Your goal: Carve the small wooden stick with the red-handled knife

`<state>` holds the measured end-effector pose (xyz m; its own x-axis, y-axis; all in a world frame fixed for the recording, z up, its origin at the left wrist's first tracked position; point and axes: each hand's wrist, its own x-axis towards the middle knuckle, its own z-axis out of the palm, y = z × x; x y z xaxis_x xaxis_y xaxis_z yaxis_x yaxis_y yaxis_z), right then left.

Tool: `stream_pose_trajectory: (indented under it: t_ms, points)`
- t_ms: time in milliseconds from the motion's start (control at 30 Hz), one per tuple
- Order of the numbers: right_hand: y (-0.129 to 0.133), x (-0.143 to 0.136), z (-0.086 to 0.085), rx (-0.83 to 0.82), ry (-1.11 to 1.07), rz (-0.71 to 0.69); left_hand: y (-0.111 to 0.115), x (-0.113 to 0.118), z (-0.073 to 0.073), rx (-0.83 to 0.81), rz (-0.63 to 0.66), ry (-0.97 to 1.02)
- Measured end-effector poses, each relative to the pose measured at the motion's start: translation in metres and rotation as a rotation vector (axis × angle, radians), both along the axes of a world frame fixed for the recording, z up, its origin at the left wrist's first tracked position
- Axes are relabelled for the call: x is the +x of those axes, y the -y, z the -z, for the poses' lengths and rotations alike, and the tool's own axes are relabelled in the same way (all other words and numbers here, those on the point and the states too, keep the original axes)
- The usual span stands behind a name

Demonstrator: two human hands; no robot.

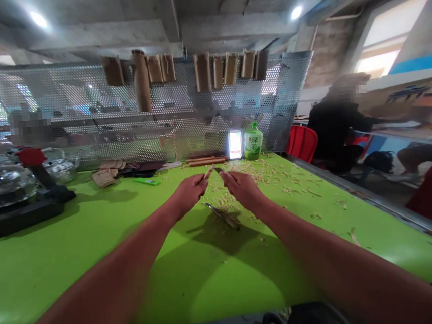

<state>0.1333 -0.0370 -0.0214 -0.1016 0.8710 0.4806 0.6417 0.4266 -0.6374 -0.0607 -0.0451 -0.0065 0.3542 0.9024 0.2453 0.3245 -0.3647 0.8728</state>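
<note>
My left hand (191, 189) is closed around a thin wooden stick (207, 173) whose tip points up and to the right. Just to its right, my right hand (241, 186) grips a small dark blade (217, 170) that meets the stick's tip. Both hands hover over the green table (95, 253). Below them on the table lies a long dark tool (224, 216). Pale wood shavings (262, 170) are scattered beyond and to the right of my hands.
A lit phone (234, 144) and a green bottle (253, 141) stand at the back by a perforated metal screen (82, 103). Black equipment with glass lids (2, 185) sits at the left. A person in black (334, 126) sits by a red chair (302, 143) on the right.
</note>
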Motion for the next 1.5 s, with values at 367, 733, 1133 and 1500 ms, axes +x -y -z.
stream_pose_trajectory:
  t_ms: [367,733,1133,1500]
  points:
    - [0.028,-0.001,-0.02,0.093,0.074,0.025,0.013,0.006,-0.012,0.064,0.016,0.142]
    - [0.037,-0.005,-0.025,0.147,0.194,0.042,0.015,0.006,-0.015,0.206,-0.077,0.045]
    - [0.041,-0.009,-0.023,0.216,0.408,0.047,0.016,0.002,-0.015,0.429,-0.233,-0.197]
    - [0.034,-0.006,-0.017,0.16,0.244,-0.198,0.025,0.0,-0.022,0.545,-0.324,-0.401]
